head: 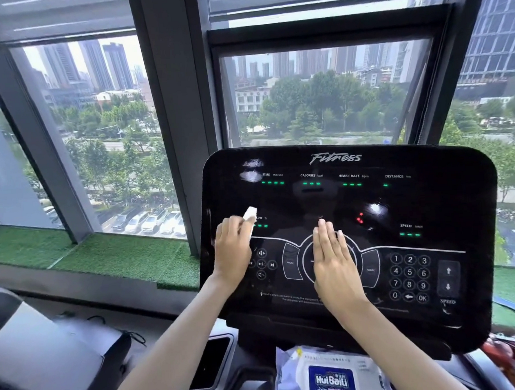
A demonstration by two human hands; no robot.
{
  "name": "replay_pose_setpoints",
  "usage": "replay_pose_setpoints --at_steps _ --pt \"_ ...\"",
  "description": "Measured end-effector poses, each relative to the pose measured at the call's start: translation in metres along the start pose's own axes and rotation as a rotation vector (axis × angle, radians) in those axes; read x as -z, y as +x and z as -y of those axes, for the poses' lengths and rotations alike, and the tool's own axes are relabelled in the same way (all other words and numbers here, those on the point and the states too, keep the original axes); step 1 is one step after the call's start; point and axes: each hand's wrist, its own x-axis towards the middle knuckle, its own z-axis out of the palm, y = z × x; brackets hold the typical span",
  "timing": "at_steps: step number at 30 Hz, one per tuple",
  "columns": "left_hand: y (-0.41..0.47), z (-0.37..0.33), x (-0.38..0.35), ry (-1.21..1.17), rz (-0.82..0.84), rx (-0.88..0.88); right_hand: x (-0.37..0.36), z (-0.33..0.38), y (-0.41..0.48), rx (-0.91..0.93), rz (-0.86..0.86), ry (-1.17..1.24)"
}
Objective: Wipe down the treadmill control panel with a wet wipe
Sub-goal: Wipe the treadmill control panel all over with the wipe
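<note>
Left hand (234,250) grips a folded white wipe (250,215), fingers bent round it. Its free end sticks up past the fingertips, against the left part of the control panel (431,202) beside the small green readout there. Right hand (334,259) lies flat on the round centre control, fingers straight and together, holding nothing; probably bracing. Progress, judged: early to middle. A pale smear (250,174) near the top left corner could be a wet trace or only window glare; cannot tell. No clear wet track elsewhere, so the top row of readouts, the centre, the number keypad (410,276) and the arrow keys at right look still to do. Room: the panel face is flat and unobstructed, with rounded corners. Its left edge is just beside the wiping hand, so leftward strokes must be short. Rightward there is a long open run, but the right hand sits in the path and would have to lift. Window frame (174,139) stands behind the top edge; pack of wipes (330,377) lies below the bottom edge.
</note>
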Motion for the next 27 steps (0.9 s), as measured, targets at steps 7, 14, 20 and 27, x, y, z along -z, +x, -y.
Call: replay_pose_setpoints --at_steps 7,14,20,27 --pt "-0.002 -0.015 -0.008 -0.008 -0.179 0.168 -0.001 0.003 0.002 -0.01 -0.033 0.039" --pt "0.01 -0.008 -0.007 -0.012 -0.124 -0.104 0.0 0.001 0.0 0.001 -0.045 0.033" --pt "-0.003 -0.041 -0.025 0.078 -0.085 -0.505 0.002 0.001 -0.001 0.016 -0.07 0.043" --pt "0.011 -0.036 -0.014 -0.062 -0.145 0.224 0.005 0.0 -0.001 0.023 -0.029 0.044"
